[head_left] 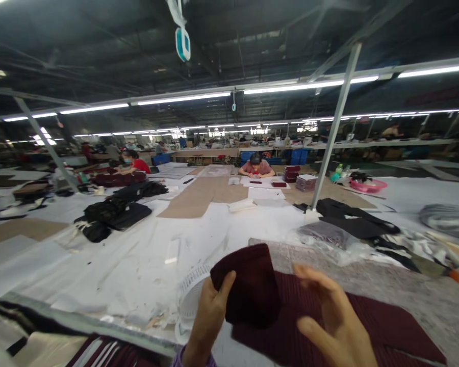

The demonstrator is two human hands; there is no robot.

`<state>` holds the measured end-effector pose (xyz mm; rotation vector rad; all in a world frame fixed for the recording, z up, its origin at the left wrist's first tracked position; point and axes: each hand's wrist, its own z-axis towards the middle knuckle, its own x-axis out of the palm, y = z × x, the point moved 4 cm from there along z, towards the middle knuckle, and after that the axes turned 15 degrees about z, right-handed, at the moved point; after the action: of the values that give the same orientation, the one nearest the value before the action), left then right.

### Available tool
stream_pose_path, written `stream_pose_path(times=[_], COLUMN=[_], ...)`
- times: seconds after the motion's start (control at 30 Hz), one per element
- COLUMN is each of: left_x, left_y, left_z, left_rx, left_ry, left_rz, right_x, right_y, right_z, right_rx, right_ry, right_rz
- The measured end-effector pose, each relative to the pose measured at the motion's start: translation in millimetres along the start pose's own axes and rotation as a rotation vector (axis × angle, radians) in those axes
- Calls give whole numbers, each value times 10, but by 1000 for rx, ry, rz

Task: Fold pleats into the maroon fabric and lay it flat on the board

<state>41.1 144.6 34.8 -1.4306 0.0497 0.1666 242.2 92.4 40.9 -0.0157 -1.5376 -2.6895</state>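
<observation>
Pinched between the thumb and fingers of my left hand is a dark maroon fabric piece, raised above the table. My right hand is to its right, slightly blurred, with thumb and fingers apart and nothing between them. Beneath and around my right hand lie larger maroon fabric pieces on a speckled grey sheet. The lower edge of the held piece overlaps the maroon fabric behind it.
A white fan stands just left of my left hand. Black fabric lies at the left, more at the right by a metal post. A person sits across the table. A pink basket is far right.
</observation>
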Motion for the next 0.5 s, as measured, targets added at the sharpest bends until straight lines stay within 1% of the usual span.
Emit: stream_pose_path(times=[0.03, 0.07, 0.1, 0.13, 0.17, 0.2, 0.23, 0.27, 0.3, 0.33, 0.37, 0.4, 0.47, 0.5], left_x=[20, 71, 136, 195, 242, 277, 312, 354, 403, 443, 457, 446, 401, 387], left_y=[-52, -109, -156, -178, -168, -118, -36, 59, 143, 201, 233, 240, 204, 191], left_z=[-51, -104, -156, -199, -226, -238, -245, -253, -261, -262, -251, -231, -196, -185], left_rx=[75, 168, 252, 297, 280, 192, 55, -90, -204, -252, -228, -140, 100, 167], left_ry=[40, 108, 169, 192, 173, 130, 92, 81, 111, 161, 194, 195, 139, 102], left_rz=[78, 142, 181, 188, 156, 84, -21, -136, -232, -278, -256, -168, 77, 159], right_x=[-48, -8, 67, 134, 193, 223, 232, 241, 246, 232, 203, 169, 137, 133], right_y=[-43, -113, -180, -219, -229, -203, -149, -89, -50, -41, -71, -132, -284, -326], right_z=[63, 117, 153, 174, 183, 181, 166, 143, 123, 116, 126, 141, 153, 155], right_rx=[10, 81, 152, 171, 137, 36, -107, -246, -333, -343, -262, -117, 206, 279], right_ry=[-128, -111, -58, -41, -28, -56, -105, -131, -132, -137, -148, -165, -193, -203], right_rz=[25, 85, 150, 166, 141, 63, -51, -161, -231, -242, -188, -79, 163, 221])
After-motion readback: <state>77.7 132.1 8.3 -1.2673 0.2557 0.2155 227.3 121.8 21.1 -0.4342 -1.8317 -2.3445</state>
